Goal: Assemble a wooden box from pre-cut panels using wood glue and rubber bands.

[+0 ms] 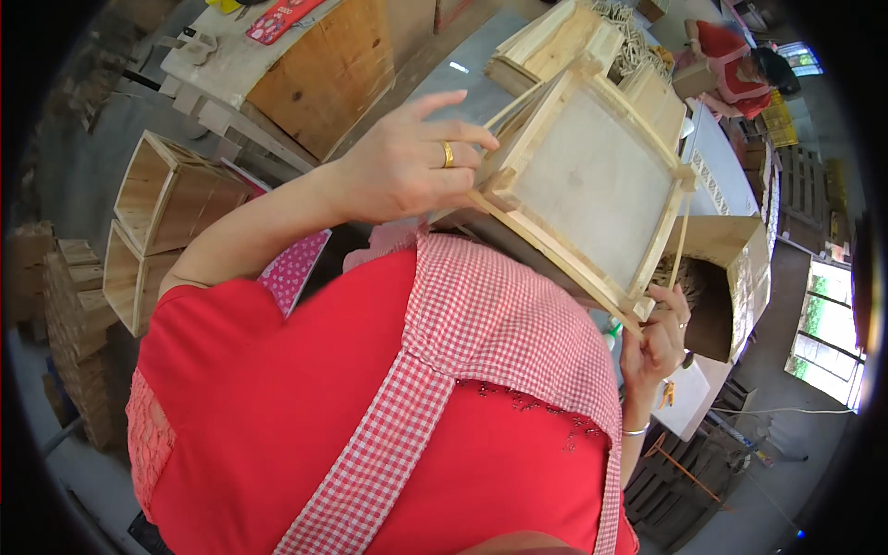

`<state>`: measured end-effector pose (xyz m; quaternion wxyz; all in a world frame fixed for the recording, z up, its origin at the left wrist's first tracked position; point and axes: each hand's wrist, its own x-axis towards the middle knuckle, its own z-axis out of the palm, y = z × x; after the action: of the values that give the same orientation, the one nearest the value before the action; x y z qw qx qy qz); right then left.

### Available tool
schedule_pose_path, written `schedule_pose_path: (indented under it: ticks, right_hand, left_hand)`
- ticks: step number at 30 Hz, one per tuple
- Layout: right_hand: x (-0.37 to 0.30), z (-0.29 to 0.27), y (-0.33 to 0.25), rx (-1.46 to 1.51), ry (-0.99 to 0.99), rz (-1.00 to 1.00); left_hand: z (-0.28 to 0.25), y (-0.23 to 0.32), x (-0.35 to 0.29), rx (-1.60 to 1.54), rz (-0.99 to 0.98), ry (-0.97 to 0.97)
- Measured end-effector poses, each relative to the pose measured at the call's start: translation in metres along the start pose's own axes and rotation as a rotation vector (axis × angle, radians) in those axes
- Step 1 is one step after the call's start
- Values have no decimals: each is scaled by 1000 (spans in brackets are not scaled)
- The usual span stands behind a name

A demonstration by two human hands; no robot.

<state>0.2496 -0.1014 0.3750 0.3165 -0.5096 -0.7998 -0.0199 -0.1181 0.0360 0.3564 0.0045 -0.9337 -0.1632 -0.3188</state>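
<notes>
A wooden box-like frame (pixel 592 176) with a pale grey panel stands tilted in front of me, close to my checked apron. My left hand (pixel 412 162), a gold ring on one finger, is at its left side, with the index finger raised. Its other fingers are hooked on a pale elastic band (pixel 513 106) that is pulled away from the frame's left corners. At the lower right corner my right hand (pixel 655 338) pinches a stretch of band pulled out from the right side. Whether both hands hold one band or two I cannot tell.
Behind the frame lie wooden pieces (pixel 555 46) and a bundle of twine (pixel 629 42). An open cardboard box (pixel 745 277) stands at the right. Slatted wooden boxes (pixel 153 213) are stacked at the left, near a worktable (pixel 231 60). Another person (pixel 731 69) works at the far right.
</notes>
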Motion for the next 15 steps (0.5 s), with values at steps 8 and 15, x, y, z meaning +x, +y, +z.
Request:
schedule_pose_path:
  ticks: [8, 15]
  right_hand:
    - [-38, 8, 12, 477, 50, 615]
    - [30, 46, 44, 321, 141, 822]
  left_hand:
    - [11, -7, -6, -576, -287, 90]
    - [42, -26, 53, -1135, -813, -97]
